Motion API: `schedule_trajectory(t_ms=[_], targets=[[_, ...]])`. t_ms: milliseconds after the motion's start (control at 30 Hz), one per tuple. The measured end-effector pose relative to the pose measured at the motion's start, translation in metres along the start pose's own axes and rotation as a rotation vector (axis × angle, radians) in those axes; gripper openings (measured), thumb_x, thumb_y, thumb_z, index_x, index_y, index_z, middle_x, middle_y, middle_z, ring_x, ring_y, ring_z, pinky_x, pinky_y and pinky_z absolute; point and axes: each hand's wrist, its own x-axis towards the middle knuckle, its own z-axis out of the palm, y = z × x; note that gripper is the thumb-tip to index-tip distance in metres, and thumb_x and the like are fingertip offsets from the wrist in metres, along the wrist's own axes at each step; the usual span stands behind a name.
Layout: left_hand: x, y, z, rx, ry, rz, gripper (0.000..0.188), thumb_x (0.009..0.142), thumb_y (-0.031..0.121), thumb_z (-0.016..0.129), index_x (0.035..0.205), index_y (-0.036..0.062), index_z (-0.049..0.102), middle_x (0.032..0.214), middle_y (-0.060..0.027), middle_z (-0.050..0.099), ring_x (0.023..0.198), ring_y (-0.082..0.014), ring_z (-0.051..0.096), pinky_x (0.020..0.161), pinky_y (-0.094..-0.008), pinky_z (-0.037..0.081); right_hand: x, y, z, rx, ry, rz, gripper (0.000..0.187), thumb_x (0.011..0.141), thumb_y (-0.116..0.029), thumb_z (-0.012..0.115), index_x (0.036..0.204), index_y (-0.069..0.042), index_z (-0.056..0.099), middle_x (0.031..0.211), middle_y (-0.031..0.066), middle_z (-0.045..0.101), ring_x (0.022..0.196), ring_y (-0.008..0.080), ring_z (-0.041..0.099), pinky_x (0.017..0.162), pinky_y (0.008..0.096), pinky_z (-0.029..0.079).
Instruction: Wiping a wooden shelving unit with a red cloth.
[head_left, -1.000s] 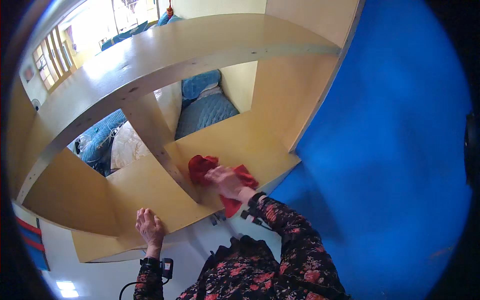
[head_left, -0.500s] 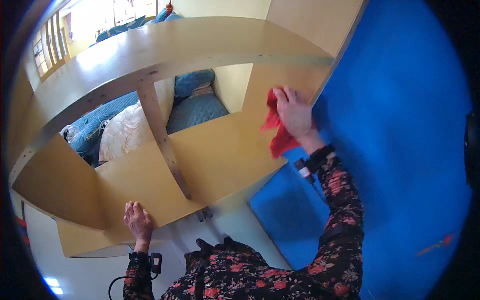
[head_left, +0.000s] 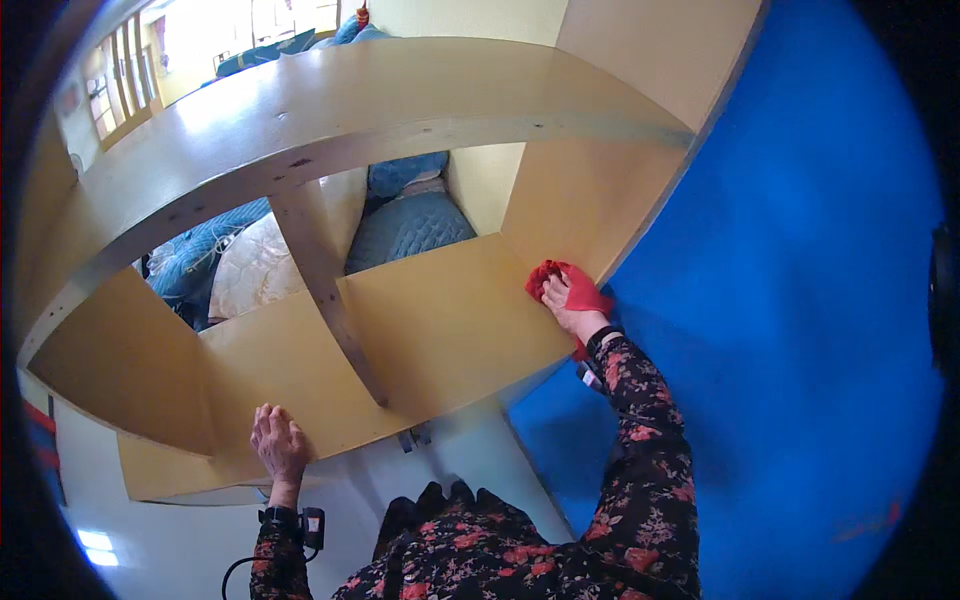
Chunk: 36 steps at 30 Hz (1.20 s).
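A wooden shelf unit (head_left: pixel 450 305) with open compartments spreads before me. In its right lower corner, where the shelf board meets the side panel (head_left: pixel 580 195), my right hand (head_left: pixel 570 300) presses a crumpled red cloth (head_left: pixel 545 272). The cloth is bunched under the fingers and also lies over the back of the hand. Farther left, my left hand (head_left: pixel 279 442) rests on the front of the lower board with its fingers stretched out, holding nothing. An upright divider (head_left: pixel 325 280) stands between the two hands.
A curved upper board (head_left: pixel 380 95) runs over the compartments. Behind the openings lie blue quilted bedding (head_left: pixel 410 232) and a pale patterned cushion (head_left: pixel 255 265). A blue wall surface (head_left: pixel 790 280) borders the unit on the right. Dark metal fittings (head_left: pixel 412 438) hang under the front edge.
My right hand has moved down with the red cloth, from the side panel to the lower corner by the shelf board. My left hand stays in place. The view has shifted slightly.
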Motion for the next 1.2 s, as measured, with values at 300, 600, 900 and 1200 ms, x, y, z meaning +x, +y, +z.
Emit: schedule_trajectory(t_ms=[300,600,900,1200], targets=[[-0.012,-0.011,-0.023,0.069,0.047,-0.059,0.036,0.075,0.015,0.052,0.111,0.0074,0.052,0.126,-0.0161,0.047,0.123,-0.0326,0.039,0.101,-0.0448,0.030,0.060,0.249,-0.076,0.315,0.065,0.528,0.038,0.087,-0.020,0.040,0.124,-0.015,0.047,0.135,0.0093,0.040,0.128,0.0305,0.032,0.103,0.0551,0.025],[-0.011,-0.007,-0.025,0.099,0.012,-0.064,0.036,0.077,0.017,0.055,0.111,0.0061,0.053,0.124,-0.0158,0.048,0.121,-0.0325,0.042,0.100,-0.0433,0.032,0.148,0.088,-0.025,0.452,-0.106,0.268,0.045,0.091,-0.022,0.036,0.134,-0.011,0.039,0.142,0.0103,0.034,0.134,0.0327,0.026,0.108,0.0517,0.019],[-0.006,0.005,-0.030,0.202,-0.044,-0.085,0.037,0.079,0.018,0.052,0.114,0.0063,0.052,0.127,-0.0140,0.047,0.125,-0.0302,0.038,0.101,-0.0424,0.029,0.052,-0.023,-0.112,1.668,0.316,0.770,0.027,0.085,-0.013,0.048,0.109,-0.008,0.058,0.121,0.0115,0.053,0.113,0.0300,0.047,0.098,0.0404,0.037],[-0.002,0.027,-0.017,0.269,-0.116,-0.082,0.041,0.083,0.023,0.051,0.120,0.0070,0.048,0.131,-0.0137,0.042,0.127,-0.0303,0.035,0.102,-0.0445,0.028,-0.050,-0.106,-0.224,2.230,0.296,1.586,0.025,0.083,-0.003,0.051,0.107,-0.007,0.058,0.103,0.0099,0.060,0.099,0.0250,0.055,0.086,0.0363,0.044]])
